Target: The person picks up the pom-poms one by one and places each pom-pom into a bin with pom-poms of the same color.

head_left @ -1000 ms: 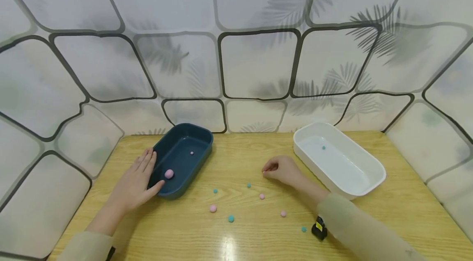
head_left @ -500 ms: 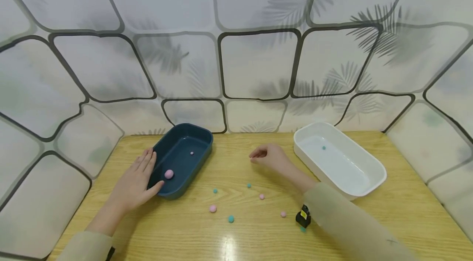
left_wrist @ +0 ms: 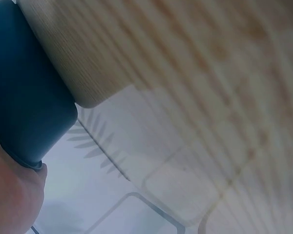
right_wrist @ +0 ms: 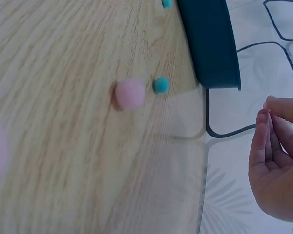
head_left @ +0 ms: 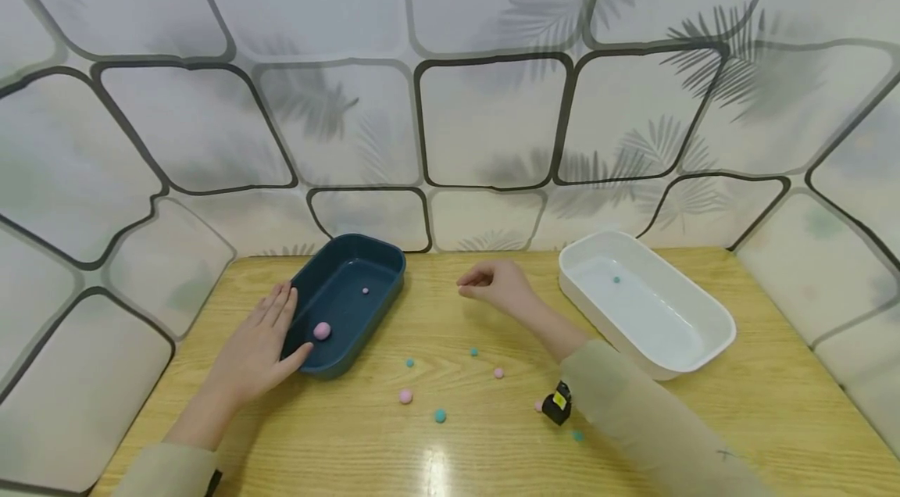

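My left hand lies along the left side of a dark blue tray, fingers straight on its edge, thumb over the near rim. Inside that tray are a larger pink ball and a tiny pink ball. Above the table between the two trays, my right hand pinches a small pink ball between thumb and fingertips, mostly hidden by them. In the left wrist view, part of the left hand shows against the tray's rim.
A white tray holding a small teal ball stands at the right. Several pink and teal balls are scattered on the wooden table, among them a pink ball and a teal ball. Patterned cloth walls enclose the table.
My right hand has moved left and away from me, from near the white tray toward the dark blue tray, still pinching. The left hand and both trays have stayed put.
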`<action>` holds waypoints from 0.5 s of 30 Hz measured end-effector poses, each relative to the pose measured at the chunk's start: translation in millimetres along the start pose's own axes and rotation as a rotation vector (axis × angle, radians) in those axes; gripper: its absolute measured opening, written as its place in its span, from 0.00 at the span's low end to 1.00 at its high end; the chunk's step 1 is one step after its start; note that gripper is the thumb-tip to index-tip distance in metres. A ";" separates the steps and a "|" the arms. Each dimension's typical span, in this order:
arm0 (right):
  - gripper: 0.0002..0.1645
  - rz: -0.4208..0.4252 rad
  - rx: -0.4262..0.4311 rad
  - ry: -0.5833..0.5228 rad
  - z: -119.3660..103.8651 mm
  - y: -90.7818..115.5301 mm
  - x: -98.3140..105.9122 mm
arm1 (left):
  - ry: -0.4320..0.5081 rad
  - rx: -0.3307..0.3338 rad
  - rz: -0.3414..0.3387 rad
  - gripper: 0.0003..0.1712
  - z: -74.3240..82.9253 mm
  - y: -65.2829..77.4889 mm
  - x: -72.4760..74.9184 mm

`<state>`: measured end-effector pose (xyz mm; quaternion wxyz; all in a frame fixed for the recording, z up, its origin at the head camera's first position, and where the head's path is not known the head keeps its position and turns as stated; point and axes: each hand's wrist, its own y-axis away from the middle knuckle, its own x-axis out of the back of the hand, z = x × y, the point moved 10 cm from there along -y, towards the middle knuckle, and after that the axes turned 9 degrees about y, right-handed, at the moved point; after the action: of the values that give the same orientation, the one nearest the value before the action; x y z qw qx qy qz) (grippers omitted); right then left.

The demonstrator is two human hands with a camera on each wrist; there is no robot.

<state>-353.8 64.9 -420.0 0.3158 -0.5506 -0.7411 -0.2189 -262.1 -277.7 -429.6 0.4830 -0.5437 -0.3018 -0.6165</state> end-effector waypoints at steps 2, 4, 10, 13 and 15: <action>0.07 -0.005 -0.006 -0.010 -1.7 -2.5 -2.6 | -0.002 -0.003 0.004 0.52 0.5 -0.2 0.1; 0.07 -0.004 0.000 -0.019 -6.7 -5.6 -4.1 | -0.007 -0.012 0.019 0.52 1.1 0.0 1.0; 0.08 0.001 0.037 -0.044 -31.7 -18.8 -8.4 | -0.012 -0.033 0.050 0.52 3.4 0.6 3.4; 0.08 0.001 0.066 -0.055 -47.2 -26.3 -12.8 | -0.007 -0.018 0.030 0.52 2.5 0.5 2.5; 0.07 0.007 0.086 -0.057 -57.6 -31.2 -16.1 | -0.002 -0.009 0.017 0.52 1.9 0.5 1.9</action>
<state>-367.4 5.9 -390.1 0.3188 -0.5449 -0.7566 -0.1701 -260.9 -276.7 -427.4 0.4854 -0.5491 -0.2947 -0.6132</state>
